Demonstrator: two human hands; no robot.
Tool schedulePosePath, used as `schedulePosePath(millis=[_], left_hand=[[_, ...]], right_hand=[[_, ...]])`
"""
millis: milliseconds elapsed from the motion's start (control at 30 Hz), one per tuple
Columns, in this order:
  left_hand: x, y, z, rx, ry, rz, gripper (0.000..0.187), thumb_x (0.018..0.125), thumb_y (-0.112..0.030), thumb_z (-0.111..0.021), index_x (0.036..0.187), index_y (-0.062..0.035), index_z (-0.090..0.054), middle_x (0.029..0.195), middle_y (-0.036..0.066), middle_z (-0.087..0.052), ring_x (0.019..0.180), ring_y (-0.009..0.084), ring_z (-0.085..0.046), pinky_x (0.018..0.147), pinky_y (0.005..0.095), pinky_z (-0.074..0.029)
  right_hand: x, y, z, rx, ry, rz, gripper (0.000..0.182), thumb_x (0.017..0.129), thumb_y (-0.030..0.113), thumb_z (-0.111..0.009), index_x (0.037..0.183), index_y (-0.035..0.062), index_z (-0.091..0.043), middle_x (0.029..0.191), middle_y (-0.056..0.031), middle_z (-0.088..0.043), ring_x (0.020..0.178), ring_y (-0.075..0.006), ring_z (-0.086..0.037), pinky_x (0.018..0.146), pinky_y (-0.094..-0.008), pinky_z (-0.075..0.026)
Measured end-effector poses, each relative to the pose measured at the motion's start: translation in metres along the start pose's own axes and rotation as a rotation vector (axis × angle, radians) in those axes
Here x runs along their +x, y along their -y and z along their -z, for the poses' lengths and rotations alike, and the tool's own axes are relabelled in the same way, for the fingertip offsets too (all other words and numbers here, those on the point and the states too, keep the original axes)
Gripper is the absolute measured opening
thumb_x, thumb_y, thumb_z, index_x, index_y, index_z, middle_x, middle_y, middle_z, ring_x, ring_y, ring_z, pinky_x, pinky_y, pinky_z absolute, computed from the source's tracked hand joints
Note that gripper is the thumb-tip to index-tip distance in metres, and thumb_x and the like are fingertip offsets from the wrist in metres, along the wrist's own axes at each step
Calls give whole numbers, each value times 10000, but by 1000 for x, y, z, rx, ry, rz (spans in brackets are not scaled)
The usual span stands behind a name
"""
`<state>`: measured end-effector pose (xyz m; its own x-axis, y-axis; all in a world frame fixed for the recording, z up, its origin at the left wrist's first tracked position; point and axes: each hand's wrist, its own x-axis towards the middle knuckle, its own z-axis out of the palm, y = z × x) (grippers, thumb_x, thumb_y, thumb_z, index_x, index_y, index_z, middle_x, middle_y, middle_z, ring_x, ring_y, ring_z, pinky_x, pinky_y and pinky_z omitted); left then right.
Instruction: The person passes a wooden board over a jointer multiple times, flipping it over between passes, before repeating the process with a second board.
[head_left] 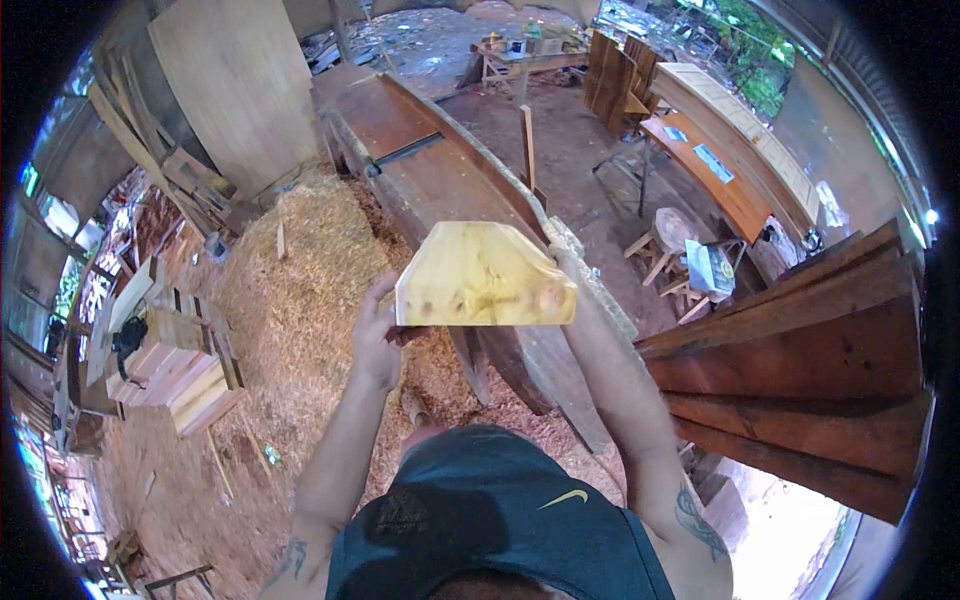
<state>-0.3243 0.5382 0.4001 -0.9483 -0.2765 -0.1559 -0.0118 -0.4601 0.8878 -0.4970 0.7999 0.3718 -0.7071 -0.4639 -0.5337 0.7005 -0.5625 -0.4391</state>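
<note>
Between my two hands is a pale yellow wooden board [487, 278] with angled upper corners and a few darker knots. My left hand [378, 335] grips its left end, the fingers wrapped round the edge. At the upper right edge my right hand [567, 268] holds the board, mostly hidden behind it. Beyond and below the board lies a long wooden bench with a planer bed [430, 180], which has a dark slot across it.
Wood shavings [310, 270] cover the floor at left. Stacked wood blocks [180, 370] stand further left. Large dark planks [800, 370] jut in at right. Behind them are a stool [672, 232] and an orange-brown board [705, 175].
</note>
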Motion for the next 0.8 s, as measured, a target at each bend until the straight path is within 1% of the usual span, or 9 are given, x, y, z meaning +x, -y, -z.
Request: schedulePosePath(millis=[67,167,267,367,467,567,633,733,800], left_hand=[[-7,2,4,5,-8,41,551,968,-130,-545,1510,-85,-460,1343,132,-670,1108,259,-717,877,429,-629],[-18,1,2,35,-21,74,579,938,-110,-534,1510,-60,-455,1352,142,-659,1126,263,-706,898,440,-615],[-22,3,4,38,-27,87,580,935,-106,-533,1505,-39,-454,1374,148,-645,1132,266,-701,913,444,-606],[-19,19,23,63,-21,101,574,941,-111,-527,1506,-36,-456,1380,144,-641,1169,262,-681,956,441,-587],[-25,26,28,14,-18,110,559,955,-129,-519,1502,-26,-466,1382,143,-640,1228,266,-652,1012,437,-561],[-34,30,30,-62,-30,102,523,966,-166,-521,1469,-25,-514,1390,146,-635,1269,278,-630,1069,437,-525],[-37,33,33,-82,-9,92,476,1005,-195,-509,1444,-10,-530,1379,157,-630,1277,274,-622,1098,434,-505],[-42,43,39,-93,-52,144,451,1043,-247,-508,1419,-3,-556,1374,158,-629,1281,279,-617,1120,435,-485],[-44,47,40,-77,-75,173,450,1055,-284,-517,1404,-6,-574,1364,152,-637,1278,280,-616,1116,431,-481]], right_hand=[[-10,-4,-2,6,-27,-23,563,1052,402,-400,1337,-25,-630,1271,-223,-714,1141,-373,-712,1040,-554,-558],[-21,-13,-1,14,-70,-53,569,1053,403,-397,1345,-27,-627,1275,-224,-712,1142,-373,-713,1038,-554,-560],[-30,-17,-3,-45,-85,-13,584,1055,409,-389,1363,-30,-622,1287,-230,-706,1140,-377,-715,1031,-554,-566],[-36,-21,-5,-132,-85,56,601,1058,414,-383,1382,-35,-617,1304,-245,-694,1125,-384,-723,1009,-545,-583],[-38,-29,0,-148,-80,79,576,1058,394,-403,1363,-40,-627,1286,-253,-699,1090,-380,-737,976,-523,-605],[-20,-40,34,-137,-89,53,542,1045,377,-440,1329,-38,-640,1229,-244,-720,1043,-364,-748,936,-499,-619],[-2,-49,60,-124,-122,37,519,1022,377,-481,1294,-28,-657,1163,-227,-742,992,-343,-753,904,-482,-618],[-2,-57,66,-148,-87,47,583,1033,414,-460,1364,-36,-624,1215,-234,-725,1045,-354,-751,948,-500,-616],[-31,-55,53,-208,-86,67,594,1016,434,-488,1374,-21,-621,1210,-228,-728,1040,-353,-750,946,-493,-612]])
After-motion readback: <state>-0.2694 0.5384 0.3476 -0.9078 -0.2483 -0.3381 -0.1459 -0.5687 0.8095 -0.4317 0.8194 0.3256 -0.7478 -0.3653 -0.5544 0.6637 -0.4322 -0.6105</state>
